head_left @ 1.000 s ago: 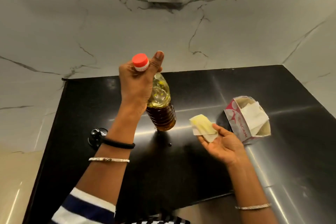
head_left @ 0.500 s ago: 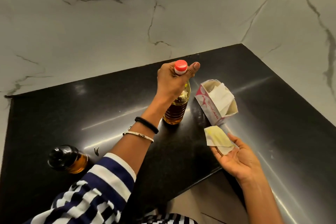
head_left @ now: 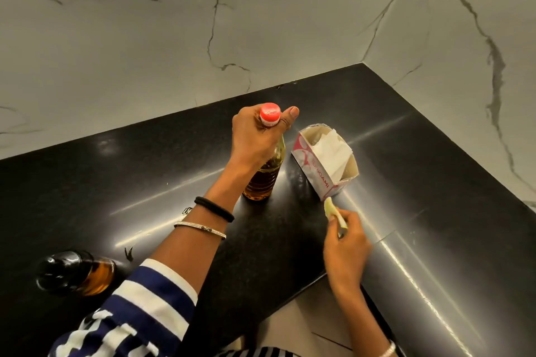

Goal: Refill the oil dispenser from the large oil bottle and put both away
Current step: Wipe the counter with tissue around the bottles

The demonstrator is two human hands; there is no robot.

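The large oil bottle (head_left: 265, 180), amber oil under a red cap (head_left: 270, 113), stands upright on the desk (head_left: 406, 153), the left hand (head_left: 255, 136) in a curled grip round its neck. Right of it a box (head_left: 319, 177) reads "ORIGAMI"; the right hand (head_left: 345, 246) pinches a tissue (head_left: 330, 209).

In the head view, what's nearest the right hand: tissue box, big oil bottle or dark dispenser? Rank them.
1. Tissue box, just beyond the right hand pinching a tissue.
2. Large oil bottle, left of the box, gripped by the left hand.
3. Dark dispenser, far left, by the sleeve.
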